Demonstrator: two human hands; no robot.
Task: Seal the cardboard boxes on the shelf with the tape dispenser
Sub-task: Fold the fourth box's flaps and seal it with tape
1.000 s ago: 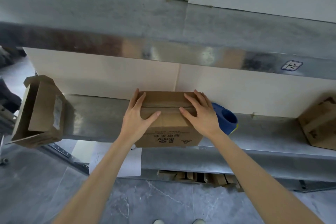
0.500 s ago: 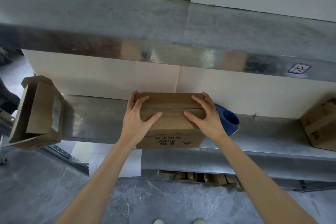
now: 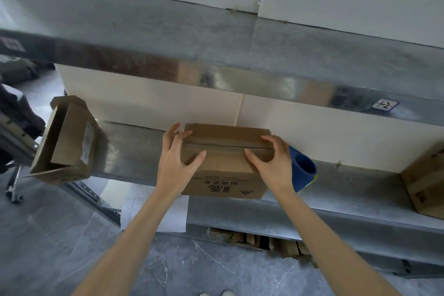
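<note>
Free shelf [image 3: 129, 151] left of box [image 3: 225, 163]; tape dispenser [image 3: 304, 170] blocks right.

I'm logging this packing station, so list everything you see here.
Boxes: three, brown cardboard; middle box at shelf front, left box open on its side, right box at frame edge.
Tape dispenser: one, blue, right of the middle box.
Shelves: two, grey metal; lower shelf, upper shelf.
Paper sheet: one, white, below the lower shelf.
Cardboard scraps: several, brown, under the lower shelf.
Hands: two, bare; left hand and right hand grip the middle box's top.
</note>
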